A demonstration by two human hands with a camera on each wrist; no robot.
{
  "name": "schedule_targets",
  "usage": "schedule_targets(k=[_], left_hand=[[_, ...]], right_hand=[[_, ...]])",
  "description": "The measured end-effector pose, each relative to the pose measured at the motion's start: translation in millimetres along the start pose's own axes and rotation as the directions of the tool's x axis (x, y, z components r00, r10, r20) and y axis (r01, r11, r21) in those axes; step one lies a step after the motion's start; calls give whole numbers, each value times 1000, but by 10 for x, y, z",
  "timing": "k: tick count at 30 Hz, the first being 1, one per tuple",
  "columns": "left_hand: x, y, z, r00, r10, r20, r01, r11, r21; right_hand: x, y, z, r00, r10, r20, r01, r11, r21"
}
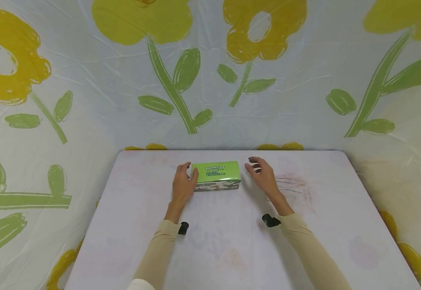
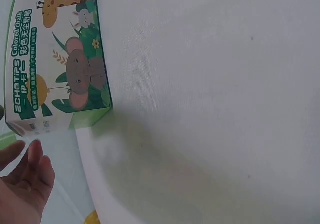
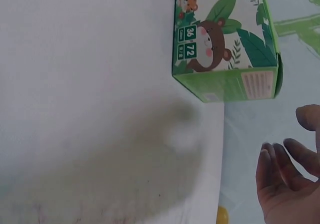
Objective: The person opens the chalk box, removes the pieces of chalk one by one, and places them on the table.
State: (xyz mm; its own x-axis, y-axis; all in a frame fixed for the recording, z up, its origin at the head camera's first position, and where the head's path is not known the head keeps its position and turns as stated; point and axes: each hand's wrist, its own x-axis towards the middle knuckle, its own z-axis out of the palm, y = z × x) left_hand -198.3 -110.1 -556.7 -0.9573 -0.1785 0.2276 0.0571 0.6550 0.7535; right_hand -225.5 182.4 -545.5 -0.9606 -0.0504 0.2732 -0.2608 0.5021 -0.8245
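A colored chalk box [image 1: 215,173] with a bright green top stands toward the far edge of the table. Animal drawings cover its front, among them an elephant, visible in the left wrist view. My left hand [image 1: 183,183] is at the box's left end, thumb by the corner and fingers loosely bent. Whether it touches the box is hard to tell. To the right, my right hand [image 1: 265,176] hovers apart from the box, its fingers relaxed and holding nothing. A bear is printed near the box's right end [image 3: 235,83], and a flap edge sticks out there.
The white table [image 1: 217,249] has faint colored smudges, with reddish streaks right of the box. Behind and beside it hangs a pale curtain [image 1: 297,92] printed with yellow flowers. Small black devices [image 1: 270,220] are worn at both wrists.
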Motion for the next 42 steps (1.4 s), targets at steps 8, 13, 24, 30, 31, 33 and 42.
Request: schedule_targets(k=[8,13,24,30,31,33,42], left_hand=[[2,-41,21,1000,-23,-4,22,995,-92],[-4,-59,7,1000,-17,6,18,984,-179],[-29,-147,1,998,-21,67,38,963,-268],[-62,-172,-38,993,-7,122,42,957,-288],[-67,-179,-43,991,-1,132,40,956,-291],[-73,-193,-49,987,4,159,43,955,-293],[-102,-256,-55,965,20,260,66,946,-318]], right_hand=[[31,-62,151,991,40,126,-39,999,-10],[45,-103,193,985,43,168,-47,999,19],[63,-91,162,962,51,269,-66,997,48],[26,-73,141,956,53,289,-77,994,72],[18,-71,137,955,55,290,-80,994,75],[4,-69,129,956,57,288,-82,994,75],[-66,-50,88,952,81,295,-102,993,59]])
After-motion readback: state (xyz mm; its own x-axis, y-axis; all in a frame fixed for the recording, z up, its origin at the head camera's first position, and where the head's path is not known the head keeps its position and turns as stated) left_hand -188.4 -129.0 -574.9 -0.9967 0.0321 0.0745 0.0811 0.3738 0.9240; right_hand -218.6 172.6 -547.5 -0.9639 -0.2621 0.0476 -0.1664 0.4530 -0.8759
